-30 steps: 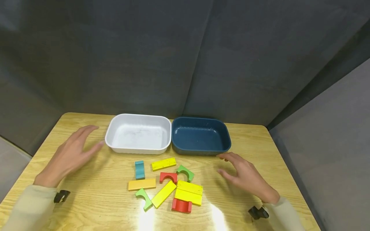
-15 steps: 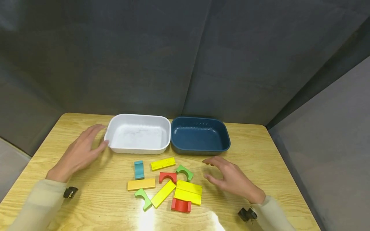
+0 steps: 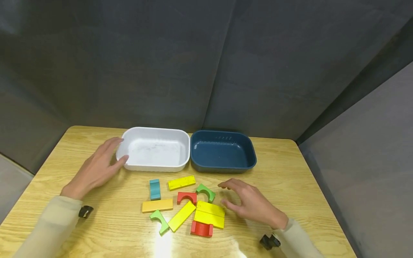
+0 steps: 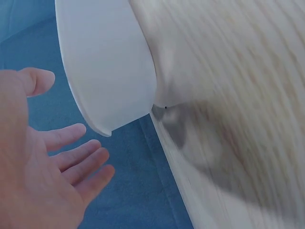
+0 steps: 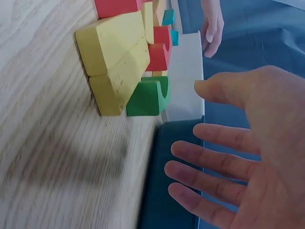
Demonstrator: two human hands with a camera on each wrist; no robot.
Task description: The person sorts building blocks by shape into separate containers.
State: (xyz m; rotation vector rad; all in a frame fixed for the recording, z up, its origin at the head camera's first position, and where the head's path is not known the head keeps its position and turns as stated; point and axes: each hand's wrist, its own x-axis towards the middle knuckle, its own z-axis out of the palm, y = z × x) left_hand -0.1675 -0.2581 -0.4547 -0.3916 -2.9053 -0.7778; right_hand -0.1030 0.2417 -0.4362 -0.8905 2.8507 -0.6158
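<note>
My left hand (image 3: 98, 168) hovers at the left end of the white bin (image 3: 151, 167), its thumb and fingers spread and holding nothing. In the left wrist view the bin's wall (image 4: 107, 67) stands beside the fingers, apart from them. To the right of the blocks, my right hand (image 3: 253, 206) hangs over the table with relaxed, parted fingers and an empty palm. Nearest to it lie a green arch block (image 3: 210, 193) and two yellow blocks (image 3: 209, 214) side by side. A red arch block (image 3: 202, 229) sits in front of those yellow blocks.
A dark blue bin (image 3: 224, 168) adjoins the white one. On the wooden table (image 3: 113, 229) also lie a blue block (image 3: 155, 190), an orange block (image 3: 157, 206), another green arch (image 3: 161, 223), another red arch (image 3: 187, 196) and yellow blocks (image 3: 182, 182). Dark cloth (image 3: 161, 64) hangs behind.
My left hand has moved right to the white bin's left end. The right hand has moved left and nearer to me, towards the blocks. Bins and blocks stay put.
</note>
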